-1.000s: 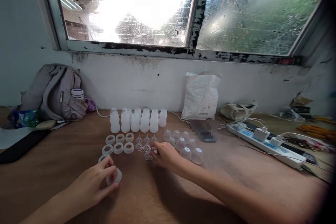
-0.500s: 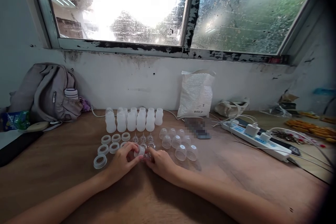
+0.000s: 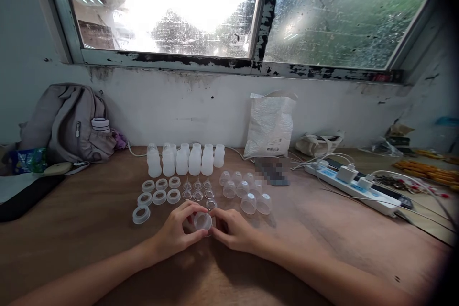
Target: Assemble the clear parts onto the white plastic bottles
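Note:
Near the front of the desk, my left hand (image 3: 181,227) curls its thumb and fingers around a translucent bottle collar ring (image 3: 202,221), tilted so its opening faces me. The thumb and index finger of my right hand (image 3: 233,230) pinch at the ring's right edge; whether a clear teat sits inside it is too small to tell. Just beyond the fingers stand several clear bottle teats (image 3: 197,195). More collar rings (image 3: 145,199) lie in rows to the left. Several clear dome caps (image 3: 248,204) stand to the right. Behind them is a row of frosted baby bottles (image 3: 182,164).
A grey backpack (image 3: 68,124) leans at the back left, with a black flat object (image 3: 30,198) before it. A white plastic mailer bag (image 3: 270,124) stands against the wall. A power strip (image 3: 358,191) with plugs and cables lies on the right.
Both hands have moved slightly right and toward me, away from the teats. My right hand has come up to the collar ring, which now faces me more.

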Demonstrator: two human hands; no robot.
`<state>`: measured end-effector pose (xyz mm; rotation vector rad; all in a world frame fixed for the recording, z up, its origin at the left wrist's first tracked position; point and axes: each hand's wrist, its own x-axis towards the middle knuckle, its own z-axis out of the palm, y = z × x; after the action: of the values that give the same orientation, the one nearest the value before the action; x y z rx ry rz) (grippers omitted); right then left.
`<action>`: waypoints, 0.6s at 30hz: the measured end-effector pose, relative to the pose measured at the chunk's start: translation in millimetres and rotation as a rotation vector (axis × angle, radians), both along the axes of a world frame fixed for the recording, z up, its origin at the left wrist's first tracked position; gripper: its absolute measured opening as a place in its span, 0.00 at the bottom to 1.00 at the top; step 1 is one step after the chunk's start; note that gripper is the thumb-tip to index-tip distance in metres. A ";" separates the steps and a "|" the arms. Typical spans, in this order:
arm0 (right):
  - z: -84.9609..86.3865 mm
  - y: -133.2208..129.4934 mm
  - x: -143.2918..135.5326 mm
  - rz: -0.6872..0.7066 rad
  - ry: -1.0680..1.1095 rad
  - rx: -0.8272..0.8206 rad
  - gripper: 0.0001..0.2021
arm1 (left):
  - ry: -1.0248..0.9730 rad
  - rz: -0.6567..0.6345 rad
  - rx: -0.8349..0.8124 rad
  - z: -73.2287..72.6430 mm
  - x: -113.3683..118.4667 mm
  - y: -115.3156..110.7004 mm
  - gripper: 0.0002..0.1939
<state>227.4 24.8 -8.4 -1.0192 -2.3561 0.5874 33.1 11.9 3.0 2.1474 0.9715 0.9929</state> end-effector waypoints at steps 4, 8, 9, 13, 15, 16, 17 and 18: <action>2.8 6.1 0.8 -0.002 0.145 -0.143 0.06 | 0.008 -0.023 0.015 -1.5 0.0 4.1 0.16; -4.7 14.1 1.7 -0.091 0.305 -0.327 0.07 | 0.069 -0.067 0.029 -10.7 2.0 11.5 0.18; -6.9 16.1 1.8 -0.112 0.341 -0.360 0.07 | 0.097 -0.079 0.030 -13.7 2.7 13.5 0.20; -7.4 18.0 2.0 -0.132 0.382 -0.381 0.07 | 0.191 -0.089 0.013 -22.2 4.7 19.0 0.26; -3.1 14.1 2.0 -0.107 0.337 -0.320 0.08 | 0.190 -0.093 0.019 -22.8 4.6 19.6 0.26; -0.7 11.4 1.9 -0.091 0.304 -0.260 0.08 | 0.185 -0.097 0.024 -22.4 4.4 19.5 0.25; 1.2 8.4 1.6 -0.075 0.268 -0.188 0.09 | 0.181 -0.097 0.026 -21.7 4.2 19.2 0.24; 2.4 5.6 1.2 -0.057 0.231 -0.114 0.08 | 0.182 -0.089 0.024 -20.9 4.0 18.9 0.23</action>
<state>228.6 30.4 -6.0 -1.0058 -2.1061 0.7812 37.1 30.7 -17.8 2.3107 0.9421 0.7814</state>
